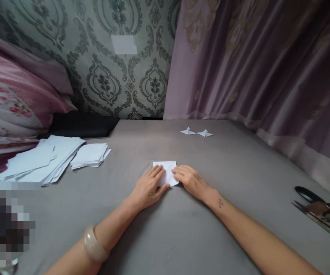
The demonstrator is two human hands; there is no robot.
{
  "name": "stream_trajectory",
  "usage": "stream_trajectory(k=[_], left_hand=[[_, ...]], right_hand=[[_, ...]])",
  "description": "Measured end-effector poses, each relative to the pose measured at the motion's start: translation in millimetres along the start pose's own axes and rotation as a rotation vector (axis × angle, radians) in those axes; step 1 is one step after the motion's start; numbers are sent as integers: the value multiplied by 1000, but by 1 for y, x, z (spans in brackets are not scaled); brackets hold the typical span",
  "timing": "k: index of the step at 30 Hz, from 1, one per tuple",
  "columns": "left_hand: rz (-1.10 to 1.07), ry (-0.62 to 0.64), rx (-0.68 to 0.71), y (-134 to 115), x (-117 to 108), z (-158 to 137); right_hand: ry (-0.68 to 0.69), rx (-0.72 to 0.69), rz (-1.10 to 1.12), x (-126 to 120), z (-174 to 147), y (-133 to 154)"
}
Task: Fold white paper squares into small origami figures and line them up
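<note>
A small square of white paper (169,176) lies on the grey cloth surface in front of me. My left hand (150,185) rests on its left side with fingers stretched and the thumb apart along the near edge, pressing it down. Across from it, my right hand (192,181) touches the right edge with extended fingertips; its thumb is hidden under the hand. Any fold in the paper is too faint to make out. A pale bangle (94,244) circles my left wrist.
Two small folded paper shapes (196,131) stand at the back. On the left lie a stack of larger white sheets (47,156) and a pile of small paper squares (90,156), near a black flat item (81,125). Scissors (310,215) and other items lie at right. The lower left corner is blurred.
</note>
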State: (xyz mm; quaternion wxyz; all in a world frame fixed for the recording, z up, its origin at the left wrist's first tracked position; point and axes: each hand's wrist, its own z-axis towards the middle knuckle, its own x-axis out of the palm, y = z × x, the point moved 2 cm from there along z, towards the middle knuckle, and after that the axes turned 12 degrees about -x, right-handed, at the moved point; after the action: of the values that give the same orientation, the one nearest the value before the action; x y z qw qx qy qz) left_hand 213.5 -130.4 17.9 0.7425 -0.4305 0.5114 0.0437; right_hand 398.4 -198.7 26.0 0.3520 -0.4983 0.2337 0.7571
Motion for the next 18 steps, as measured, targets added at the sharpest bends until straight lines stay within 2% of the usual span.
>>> stream_trajectory(k=[2,4,9,14,18], left_hand=[[29,-17,-46,3,1,-1],[86,-23,-53,4,2,-1],[264,-109,-4,-1,3,-2],[409,-204,130,-5,3,1],[556,-169,281,-13,0,1]], right_hand=[[8,-2,-55,0,2,-11],[15,69,-60,0,1,-17],[31,253,-10,-4,-6,-4],[12,362,-6,-6,-9,10],[47,387,-58,-5,-8,14]])
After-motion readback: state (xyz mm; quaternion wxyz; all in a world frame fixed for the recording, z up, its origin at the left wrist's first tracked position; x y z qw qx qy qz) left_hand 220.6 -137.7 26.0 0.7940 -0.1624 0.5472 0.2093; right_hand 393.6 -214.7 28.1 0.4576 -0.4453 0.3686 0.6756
